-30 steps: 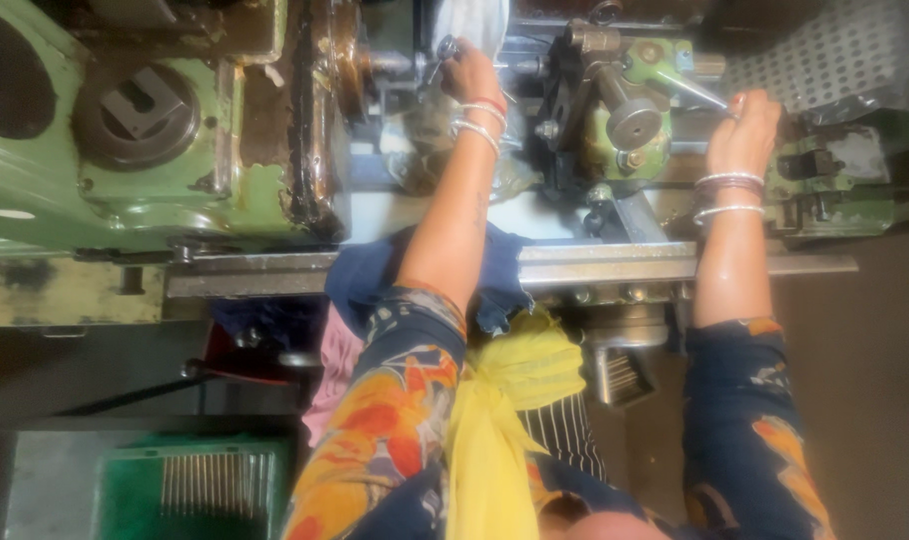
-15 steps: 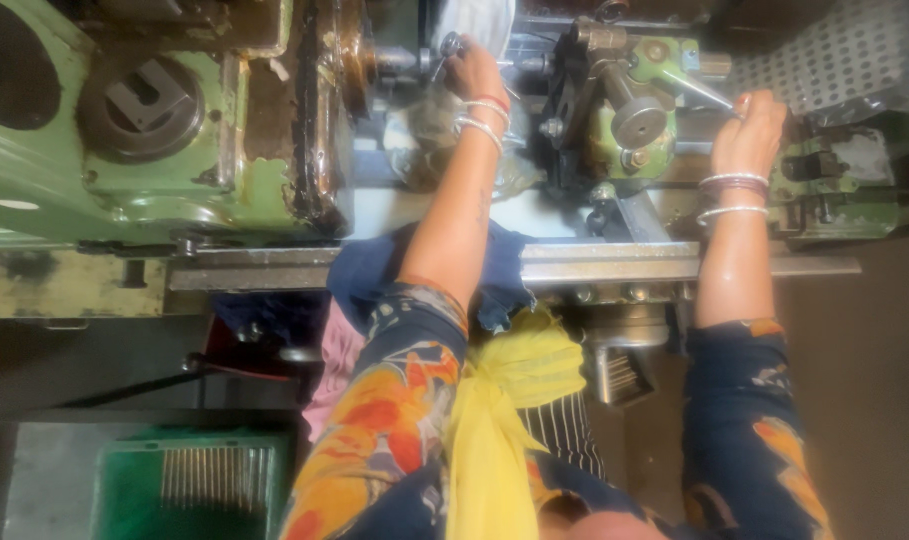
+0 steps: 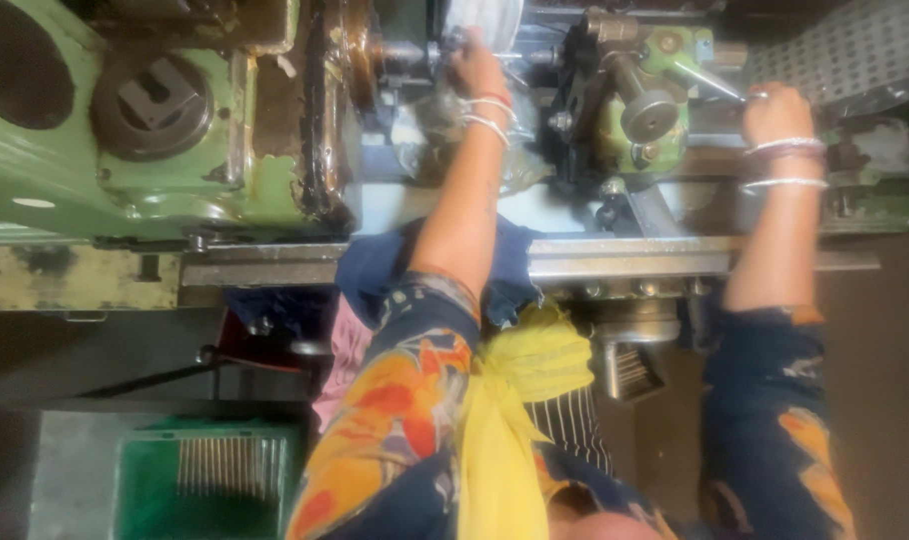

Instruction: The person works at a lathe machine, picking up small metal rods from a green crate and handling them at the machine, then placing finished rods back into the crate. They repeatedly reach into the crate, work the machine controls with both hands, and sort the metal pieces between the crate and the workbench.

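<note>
Left hand (image 3: 478, 68) at 12 o'clock is up against the shiny workpiece (image 3: 483, 20) on the green lathe (image 3: 155, 150); grip unclear. Right hand (image 3: 775, 110) at 2 o'clock is wrapped around a metal lever (image 3: 710, 80).

free: pale bed strip (image 3: 565, 212) between both arms | blocked: green tool post (image 3: 647, 110) between hands | left: headstock (image 3: 155, 120) wall

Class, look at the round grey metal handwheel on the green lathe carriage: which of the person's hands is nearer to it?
Right. The right hand rests just beside the round grey metal handwheel, on a slim lever. The left hand is farther off, up by the chuck end of the green lathe.
</note>
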The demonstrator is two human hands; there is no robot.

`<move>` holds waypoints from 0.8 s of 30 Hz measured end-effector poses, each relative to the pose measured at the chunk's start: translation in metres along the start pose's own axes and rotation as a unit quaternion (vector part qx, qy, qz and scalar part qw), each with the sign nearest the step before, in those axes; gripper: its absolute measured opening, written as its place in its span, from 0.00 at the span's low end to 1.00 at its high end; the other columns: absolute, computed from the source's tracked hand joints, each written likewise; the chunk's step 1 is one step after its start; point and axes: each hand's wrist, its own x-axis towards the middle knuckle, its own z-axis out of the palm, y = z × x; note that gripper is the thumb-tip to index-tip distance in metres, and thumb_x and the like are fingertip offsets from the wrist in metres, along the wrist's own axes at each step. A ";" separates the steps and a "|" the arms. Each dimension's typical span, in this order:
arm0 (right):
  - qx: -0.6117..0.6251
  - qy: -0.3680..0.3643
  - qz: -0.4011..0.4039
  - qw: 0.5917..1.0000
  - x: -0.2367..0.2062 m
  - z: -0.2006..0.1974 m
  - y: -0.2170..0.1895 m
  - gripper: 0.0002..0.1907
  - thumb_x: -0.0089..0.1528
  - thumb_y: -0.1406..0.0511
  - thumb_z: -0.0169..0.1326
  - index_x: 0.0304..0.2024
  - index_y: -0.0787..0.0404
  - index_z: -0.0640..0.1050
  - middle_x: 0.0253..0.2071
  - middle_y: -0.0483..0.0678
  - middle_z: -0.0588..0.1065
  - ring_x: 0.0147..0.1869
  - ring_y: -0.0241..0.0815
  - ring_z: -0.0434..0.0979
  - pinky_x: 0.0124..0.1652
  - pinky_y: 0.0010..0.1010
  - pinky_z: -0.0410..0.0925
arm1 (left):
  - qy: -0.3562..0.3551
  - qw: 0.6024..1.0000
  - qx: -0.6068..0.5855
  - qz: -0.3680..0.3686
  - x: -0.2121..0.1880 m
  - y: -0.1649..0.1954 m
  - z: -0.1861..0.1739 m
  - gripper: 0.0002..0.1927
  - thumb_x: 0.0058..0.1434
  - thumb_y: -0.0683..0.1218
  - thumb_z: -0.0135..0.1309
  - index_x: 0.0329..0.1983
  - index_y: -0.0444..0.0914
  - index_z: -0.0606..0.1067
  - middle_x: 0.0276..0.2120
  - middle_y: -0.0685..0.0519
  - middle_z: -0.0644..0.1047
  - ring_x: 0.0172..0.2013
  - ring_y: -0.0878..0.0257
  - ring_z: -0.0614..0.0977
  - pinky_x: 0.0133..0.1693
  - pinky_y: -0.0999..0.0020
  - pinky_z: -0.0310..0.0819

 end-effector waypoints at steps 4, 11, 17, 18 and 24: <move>-0.061 0.100 -0.026 0.993 -0.024 0.027 0.003 0.13 0.63 0.69 0.53 0.49 0.64 0.81 0.47 0.67 0.75 0.49 0.70 0.75 0.47 0.56 0.67 | -0.009 0.960 -0.281 0.004 0.012 -0.001 -0.007 0.29 0.60 0.57 0.54 0.41 0.24 0.82 0.47 0.34 0.83 0.46 0.43 0.82 0.49 0.52 0.75; -0.036 0.085 -0.136 0.986 0.013 0.021 0.028 0.11 0.65 0.73 0.48 0.47 0.68 0.79 0.51 0.70 0.73 0.54 0.71 0.74 0.55 0.54 0.67 | 0.007 0.999 -0.037 -0.020 0.009 -0.013 -0.021 0.30 0.66 0.61 0.46 0.43 0.31 0.84 0.44 0.42 0.85 0.45 0.48 0.86 0.50 0.58 0.77; -0.017 0.053 -0.128 0.990 0.017 0.015 0.028 0.10 0.67 0.71 0.50 0.48 0.69 0.79 0.52 0.71 0.72 0.55 0.73 0.73 0.55 0.55 0.66 | -0.033 0.986 -0.132 -0.100 0.017 -0.008 -0.030 0.29 0.66 0.60 0.47 0.45 0.31 0.83 0.42 0.42 0.85 0.40 0.48 0.88 0.40 0.61 0.82; -0.012 0.044 -0.127 0.991 0.019 0.014 0.029 0.10 0.68 0.71 0.50 0.48 0.69 0.79 0.52 0.71 0.73 0.55 0.72 0.73 0.55 0.55 0.66 | -0.028 0.984 -0.143 -0.097 0.019 -0.008 -0.029 0.29 0.66 0.60 0.47 0.45 0.30 0.82 0.43 0.44 0.85 0.40 0.49 0.87 0.39 0.63 0.83; -0.027 0.064 -0.132 0.989 0.024 0.014 0.029 0.13 0.66 0.72 0.50 0.52 0.67 0.80 0.51 0.70 0.73 0.54 0.72 0.73 0.53 0.55 0.67 | -0.027 0.954 -0.275 -0.118 0.027 -0.012 -0.021 0.29 0.66 0.60 0.53 0.46 0.27 0.80 0.48 0.45 0.81 0.41 0.50 0.83 0.40 0.62 0.83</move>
